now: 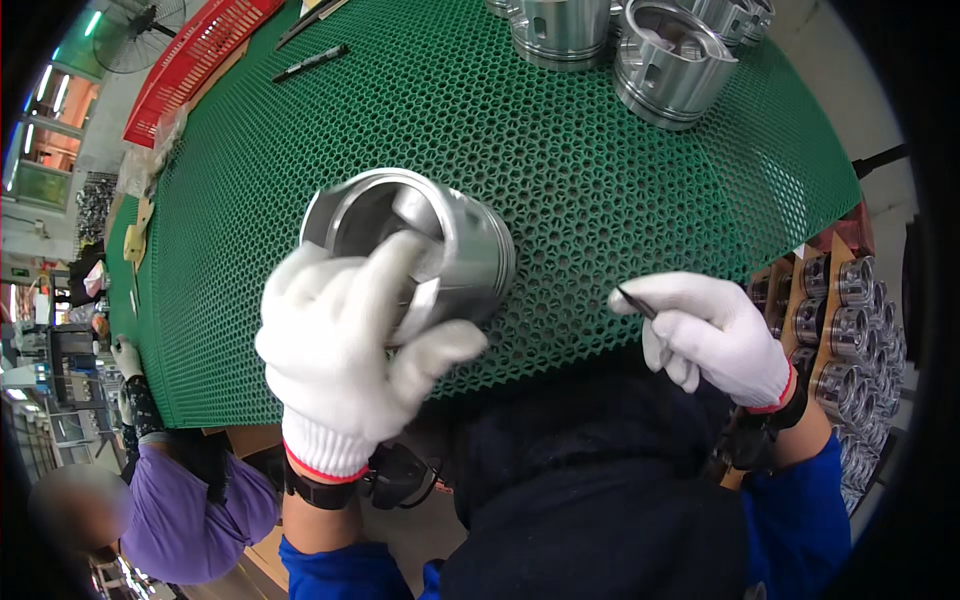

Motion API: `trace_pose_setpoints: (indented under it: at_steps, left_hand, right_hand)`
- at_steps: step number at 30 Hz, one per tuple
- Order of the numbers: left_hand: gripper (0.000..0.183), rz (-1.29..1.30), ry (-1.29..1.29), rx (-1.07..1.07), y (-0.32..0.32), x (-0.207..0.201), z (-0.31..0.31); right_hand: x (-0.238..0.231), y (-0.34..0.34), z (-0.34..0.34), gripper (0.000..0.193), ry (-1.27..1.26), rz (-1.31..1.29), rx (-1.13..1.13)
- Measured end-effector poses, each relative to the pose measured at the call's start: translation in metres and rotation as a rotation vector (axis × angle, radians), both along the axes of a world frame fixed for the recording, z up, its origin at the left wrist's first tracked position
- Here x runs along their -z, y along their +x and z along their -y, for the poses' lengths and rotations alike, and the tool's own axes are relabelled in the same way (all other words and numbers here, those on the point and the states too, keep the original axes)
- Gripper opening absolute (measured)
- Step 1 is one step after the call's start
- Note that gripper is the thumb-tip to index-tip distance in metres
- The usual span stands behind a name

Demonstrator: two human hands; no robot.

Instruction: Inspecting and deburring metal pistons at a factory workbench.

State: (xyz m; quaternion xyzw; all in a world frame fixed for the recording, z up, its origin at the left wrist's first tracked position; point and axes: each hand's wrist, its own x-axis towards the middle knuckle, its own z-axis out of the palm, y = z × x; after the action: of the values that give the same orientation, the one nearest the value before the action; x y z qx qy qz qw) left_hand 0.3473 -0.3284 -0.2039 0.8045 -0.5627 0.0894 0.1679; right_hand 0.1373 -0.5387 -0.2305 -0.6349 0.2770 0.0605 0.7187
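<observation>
At frame centre, the gloved left hand [345, 350] clenched a tilted steel piston [420, 245] above the green mesh counter [300, 180], the right hand [715, 335] pinching a thin dark tool [633, 301]; smooth metal might slip through cotton.

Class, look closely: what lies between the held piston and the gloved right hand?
Head view: only bare green honeycomb mat lies between the piston and the right hand.
</observation>
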Motion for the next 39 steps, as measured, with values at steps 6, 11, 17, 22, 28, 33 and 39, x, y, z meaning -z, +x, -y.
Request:
trace_pose_setpoints:
  at_steps: [6, 11, 17, 22, 28, 33, 39]
  left_hand:
    - [0.046, 0.335, 0.086, 0.171, 0.031, 0.007, -0.013]
    - [0.034, 0.089, -0.042, 0.156, -0.002, 0.007, -0.015]
    - [0.017, -0.036, -0.432, 0.102, 0.007, 0.019, 0.02]
    - [0.006, -0.111, -0.39, 0.105, 0.004, 0.016, 0.026]
    - [0.017, -0.048, -0.41, 0.029, -0.023, 0.021, -0.006]
    - [0.031, 0.076, -0.288, 0.124, -0.057, 0.036, -0.002]
    - [0.034, 0.07, -0.284, 0.143, -0.053, 0.035, 0.002]
  right_hand:
    - [0.02, -0.035, 0.007, 0.037, 0.282, 0.227, 0.238]
    - [0.004, -0.032, 0.007, 0.036, 0.419, 0.255, 0.164]
    - [0.02, 0.014, 0.01, 0.035, -0.658, 0.686, -0.026]
    - [0.022, 0.053, 0.01, 0.037, -1.608, 0.625, -0.146]
    - [0.015, 0.054, -0.016, 0.031, -1.457, 0.516, -0.209]
    - [0.032, 0.029, -0.015, 0.032, -0.573, 0.323, -0.289]
    - [0.041, 0.026, -0.031, 0.022, 1.666, 0.191, -0.143]
